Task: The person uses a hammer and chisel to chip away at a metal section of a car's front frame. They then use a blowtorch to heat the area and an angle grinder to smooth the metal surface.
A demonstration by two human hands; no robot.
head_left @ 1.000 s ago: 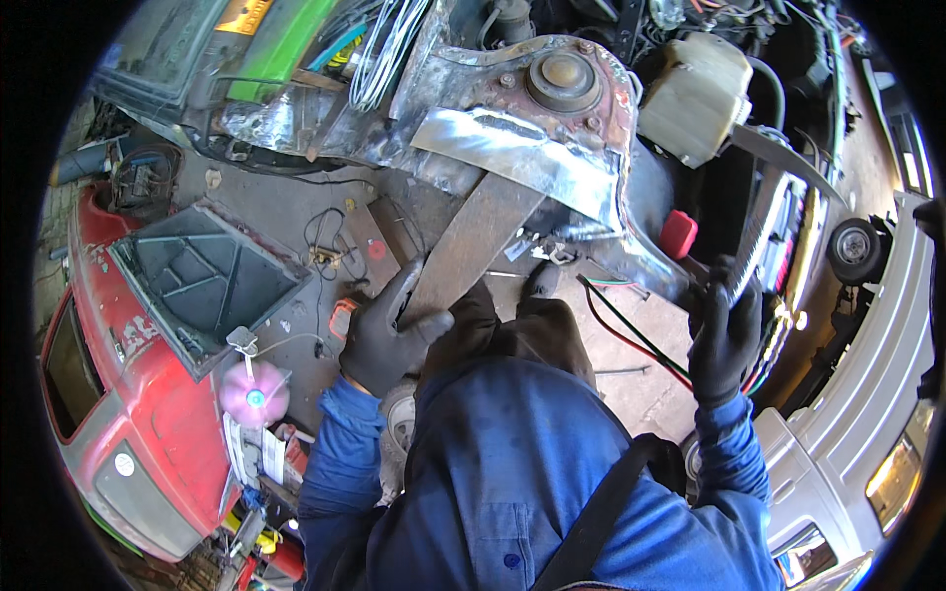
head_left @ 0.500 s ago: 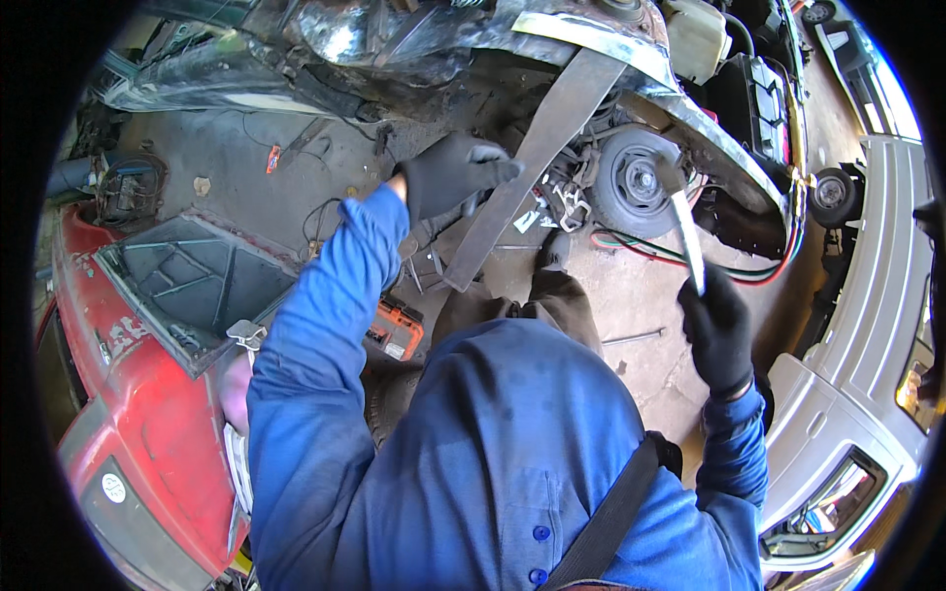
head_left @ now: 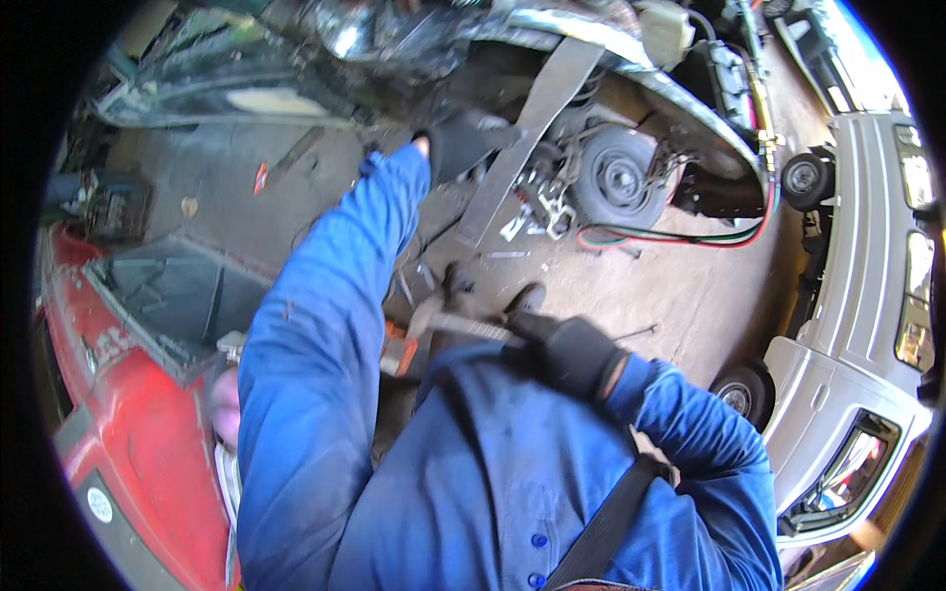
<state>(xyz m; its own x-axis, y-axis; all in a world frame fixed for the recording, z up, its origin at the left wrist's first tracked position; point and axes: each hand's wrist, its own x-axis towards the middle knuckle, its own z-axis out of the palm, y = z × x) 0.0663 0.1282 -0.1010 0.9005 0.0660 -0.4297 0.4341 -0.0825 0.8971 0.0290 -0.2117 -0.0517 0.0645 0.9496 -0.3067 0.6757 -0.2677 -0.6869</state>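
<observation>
My left hand (head_left: 465, 146), in a black glove, is closed at the left edge of a long flat metal strip (head_left: 517, 158), its fingertips lapping onto the strip. The strip slants down from the bare metal edge of a car body (head_left: 537, 34). In my gloved right hand (head_left: 572, 357) is a hammer (head_left: 471, 327), gripped by its pale handle and held low across the front of my body. The hammer's head points left and looks blurred by motion.
A wheel (head_left: 619, 177) lies beneath the car body, beside red and green hoses (head_left: 680, 236). To the left are a red body panel (head_left: 148, 424) and a dark window frame (head_left: 177, 295). An orange case (head_left: 396, 350) sits near my legs. A silver van (head_left: 867, 295) stands at right.
My right hand has swung the hammer from upright at the right down and left across my body. My left hand stays by the metal strip; the whole view has shifted slightly.
</observation>
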